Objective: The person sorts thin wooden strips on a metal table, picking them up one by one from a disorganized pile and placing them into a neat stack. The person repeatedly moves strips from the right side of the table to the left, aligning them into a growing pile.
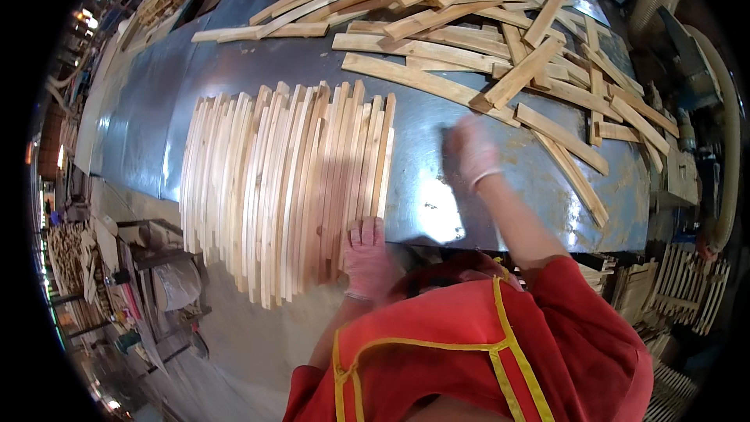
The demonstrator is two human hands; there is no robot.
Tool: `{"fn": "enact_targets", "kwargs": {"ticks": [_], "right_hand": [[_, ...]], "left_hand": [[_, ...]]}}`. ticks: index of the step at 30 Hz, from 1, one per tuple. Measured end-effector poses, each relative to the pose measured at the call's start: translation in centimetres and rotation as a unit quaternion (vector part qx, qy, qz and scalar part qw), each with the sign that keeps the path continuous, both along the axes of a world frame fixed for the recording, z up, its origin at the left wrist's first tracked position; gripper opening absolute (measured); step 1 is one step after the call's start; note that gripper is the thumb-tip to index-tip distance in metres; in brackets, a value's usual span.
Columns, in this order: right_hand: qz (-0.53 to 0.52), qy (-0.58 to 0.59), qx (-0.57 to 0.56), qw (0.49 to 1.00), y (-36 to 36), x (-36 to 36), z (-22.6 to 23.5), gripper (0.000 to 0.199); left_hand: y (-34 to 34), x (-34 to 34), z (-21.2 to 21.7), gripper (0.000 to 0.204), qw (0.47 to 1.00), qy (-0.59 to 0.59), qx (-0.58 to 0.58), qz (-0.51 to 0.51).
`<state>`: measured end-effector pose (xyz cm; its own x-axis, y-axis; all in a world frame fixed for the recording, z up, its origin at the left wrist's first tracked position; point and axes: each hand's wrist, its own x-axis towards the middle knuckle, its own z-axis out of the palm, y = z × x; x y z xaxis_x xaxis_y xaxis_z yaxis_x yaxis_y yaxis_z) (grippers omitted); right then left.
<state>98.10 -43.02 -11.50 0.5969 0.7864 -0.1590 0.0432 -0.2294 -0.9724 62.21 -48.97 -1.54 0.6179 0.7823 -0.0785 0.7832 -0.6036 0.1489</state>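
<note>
On the smooth grey sheet-metal table [234, 78], I see pale, thin wooden slats [281, 187] packed edge to edge in a neat row. My gloved left hand [366, 254] presses flat, fingers spread, on their near ends. My right hand [473, 148] is blurred; I cannot tell its grip. Loose rough slats [484, 23] lie scattered beyond.

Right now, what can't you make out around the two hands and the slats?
Head view:
- Right hand: motion-blurred, so fingers and grip are unclear.
- Left hand: on the near ends of the row of slats; fingertips hidden beneath.
- Loose slat pile: upper part cut off by the picture rim.
- Table near edge: covered by the red sleeve.
</note>
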Motion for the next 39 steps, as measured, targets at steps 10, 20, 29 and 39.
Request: {"fn": "enact_targets", "kwargs": {"ticks": [10,20,29,39], "right_hand": [[-0.065,0.33,0.155,0.929,-0.9,9.5,7.2,0.031],[0.301,-0.174,-0.237,0.907,0.2,-0.7,15.2,0.05],[0.304,-0.397,-0.296,0.814,4.9,9.7,10.6,0.086],[0.137,0.238,-0.193,0.942,-14.1,-5.2,6.6,0.102]], "left_hand": [[0.9,2.7,2.4,0.072,0.984,-0.159,-0.08,0.024],[0.9,5.2,1.6,0.042,0.814,-0.294,-0.45,0.219],[0.3,2.8,-0.5,0.06,0.987,-0.09,0.128,0.042],[-0.3,-4.8,1.9,0.058,0.975,-0.189,0.022,0.116]]}}
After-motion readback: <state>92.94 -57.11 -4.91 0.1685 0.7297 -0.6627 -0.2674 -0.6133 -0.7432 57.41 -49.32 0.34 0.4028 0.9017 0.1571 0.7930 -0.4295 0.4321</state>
